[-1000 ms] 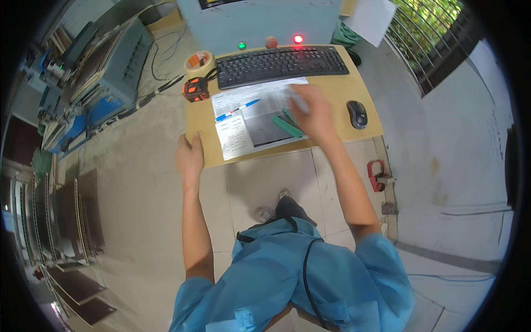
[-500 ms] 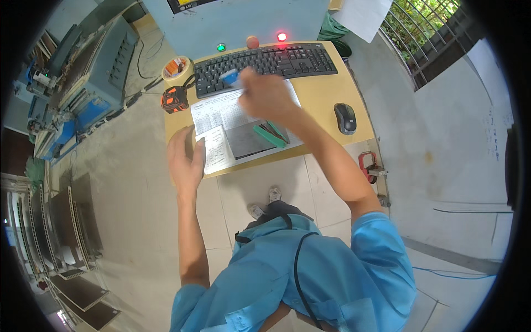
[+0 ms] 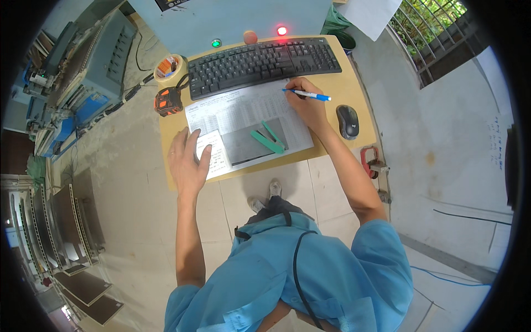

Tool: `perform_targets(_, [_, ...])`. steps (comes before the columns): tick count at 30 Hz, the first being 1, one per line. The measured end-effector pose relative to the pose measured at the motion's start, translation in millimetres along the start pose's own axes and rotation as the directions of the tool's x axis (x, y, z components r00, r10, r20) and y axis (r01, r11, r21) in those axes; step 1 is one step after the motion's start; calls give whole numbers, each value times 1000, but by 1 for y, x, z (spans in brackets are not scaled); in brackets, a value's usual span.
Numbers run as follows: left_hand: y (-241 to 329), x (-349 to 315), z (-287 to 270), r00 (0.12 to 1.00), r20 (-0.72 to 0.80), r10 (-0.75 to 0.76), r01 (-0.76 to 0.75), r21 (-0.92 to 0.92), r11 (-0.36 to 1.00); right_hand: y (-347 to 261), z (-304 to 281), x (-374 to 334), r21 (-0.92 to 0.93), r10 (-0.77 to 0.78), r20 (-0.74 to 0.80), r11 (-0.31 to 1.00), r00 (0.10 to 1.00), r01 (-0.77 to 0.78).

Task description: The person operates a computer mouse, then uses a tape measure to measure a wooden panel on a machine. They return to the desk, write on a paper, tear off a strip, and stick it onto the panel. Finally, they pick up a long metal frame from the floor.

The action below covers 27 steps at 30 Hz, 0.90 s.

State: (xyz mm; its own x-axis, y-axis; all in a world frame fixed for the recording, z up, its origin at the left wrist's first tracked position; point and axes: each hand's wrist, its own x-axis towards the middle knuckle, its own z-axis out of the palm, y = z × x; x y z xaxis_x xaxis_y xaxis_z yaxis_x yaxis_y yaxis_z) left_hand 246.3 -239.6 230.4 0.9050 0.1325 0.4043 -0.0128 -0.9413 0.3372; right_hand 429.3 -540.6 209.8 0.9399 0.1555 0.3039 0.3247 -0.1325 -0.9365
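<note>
My right hand [image 3: 307, 105] is closed round a blue and white pen [image 3: 316, 96], its tip end at the upper right part of a printed sheet [image 3: 251, 95]. Fingers apart, my left hand [image 3: 188, 157] rests at the sheet's left side, its thumb and fingertips on a small handwritten paper [image 3: 218, 160]. Beside that paper a dark grey rectangle [image 3: 243, 145] covers the sheet's lower part. A green-handled tool [image 3: 267, 140], perhaps a snipper or folding cutter, lies over it.
A black keyboard [image 3: 260, 63] spans the back of the wooden desk [image 3: 326, 119]. The mouse [image 3: 347, 122] sits at the right. On the left are a tape measure [image 3: 168, 102] and a tape roll [image 3: 170, 68]. Green [image 3: 216, 42] and red [image 3: 282, 30] lights glow behind the keyboard.
My right hand has moved right and down from above the keyboard to the sheet's right side, the pen now pointing the other way. My left hand has shifted slightly, its fingers more over the small paper.
</note>
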Motion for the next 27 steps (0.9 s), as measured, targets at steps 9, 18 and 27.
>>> perform_targets(9, [-1, 1, 1, 1000, -9, -12, 12, 15, 1000, 10, 0, 4, -20, 101, 5, 995, 995, -101])
perform_targets(18, [1, 2, -1, 999, 9, -32, 31, 33, 999, 5, -2, 5, -113, 82, 59, 991, 995, -75])
perform_targets(27, [0, 2, 0, 1000, -2, -27, 27, 37, 999, 6, 0, 5, -203, -1, 72, 979, 997, 16])
